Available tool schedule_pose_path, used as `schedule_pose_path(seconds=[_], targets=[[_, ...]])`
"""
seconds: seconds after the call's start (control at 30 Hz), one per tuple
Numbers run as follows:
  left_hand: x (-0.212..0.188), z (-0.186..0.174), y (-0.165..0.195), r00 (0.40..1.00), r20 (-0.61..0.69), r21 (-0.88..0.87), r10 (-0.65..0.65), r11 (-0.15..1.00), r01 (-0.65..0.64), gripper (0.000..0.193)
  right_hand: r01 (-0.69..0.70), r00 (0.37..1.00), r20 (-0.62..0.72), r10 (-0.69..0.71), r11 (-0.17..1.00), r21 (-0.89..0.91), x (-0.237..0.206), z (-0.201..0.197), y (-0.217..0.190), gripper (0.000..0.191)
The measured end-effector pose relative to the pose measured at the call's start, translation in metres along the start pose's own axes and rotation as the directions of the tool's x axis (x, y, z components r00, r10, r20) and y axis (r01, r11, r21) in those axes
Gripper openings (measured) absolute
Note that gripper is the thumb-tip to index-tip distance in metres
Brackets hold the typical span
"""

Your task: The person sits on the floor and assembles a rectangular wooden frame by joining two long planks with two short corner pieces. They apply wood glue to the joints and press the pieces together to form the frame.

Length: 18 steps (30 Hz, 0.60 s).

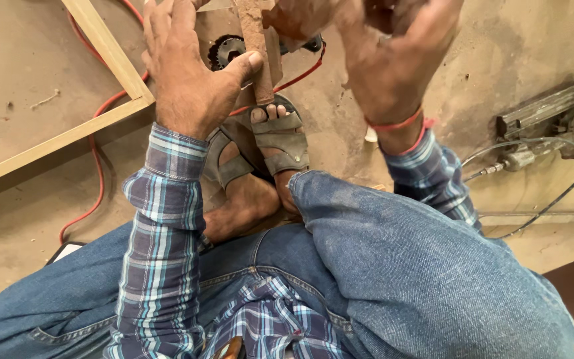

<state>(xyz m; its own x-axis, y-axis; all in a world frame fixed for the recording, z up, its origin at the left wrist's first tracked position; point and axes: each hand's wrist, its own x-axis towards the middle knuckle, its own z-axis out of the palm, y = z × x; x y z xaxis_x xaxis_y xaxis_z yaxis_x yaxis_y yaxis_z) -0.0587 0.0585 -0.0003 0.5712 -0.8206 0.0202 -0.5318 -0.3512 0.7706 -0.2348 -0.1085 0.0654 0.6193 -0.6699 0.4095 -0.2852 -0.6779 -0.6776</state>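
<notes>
Rusty brown bar (257, 50) stood upright above the sandalled foot (280, 143), left hand (191, 73) clamped on it, thumb across. Right hand (386, 56) hovered just beside; its grip couldn't be told. Red cable (94, 173) lay on the floor.

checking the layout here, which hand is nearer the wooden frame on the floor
Left. The left hand is right beside the wooden frame, gripping a brown stick. The right hand is farther away, beyond the stick.
</notes>
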Motion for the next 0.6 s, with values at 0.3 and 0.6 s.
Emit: schedule_pose_path(seconds=[0.3, 0.6], targets=[[0.004, 0.001, 0.001, 0.996, 0.013, 0.011, -0.093, 0.996, 0.093, 0.082, 0.101, 0.993, -0.057, -0.101, 0.995, -0.003, -0.022, 0.011, -0.008, 0.065], [0.005, -0.001, 0.0, 0.997, -0.008, -0.117, -0.08, 0.99, 0.079, 0.075, 0.154, 0.978, -0.126, -0.167, 0.982, -0.112, -0.017, 0.017, -0.002, 0.064]])
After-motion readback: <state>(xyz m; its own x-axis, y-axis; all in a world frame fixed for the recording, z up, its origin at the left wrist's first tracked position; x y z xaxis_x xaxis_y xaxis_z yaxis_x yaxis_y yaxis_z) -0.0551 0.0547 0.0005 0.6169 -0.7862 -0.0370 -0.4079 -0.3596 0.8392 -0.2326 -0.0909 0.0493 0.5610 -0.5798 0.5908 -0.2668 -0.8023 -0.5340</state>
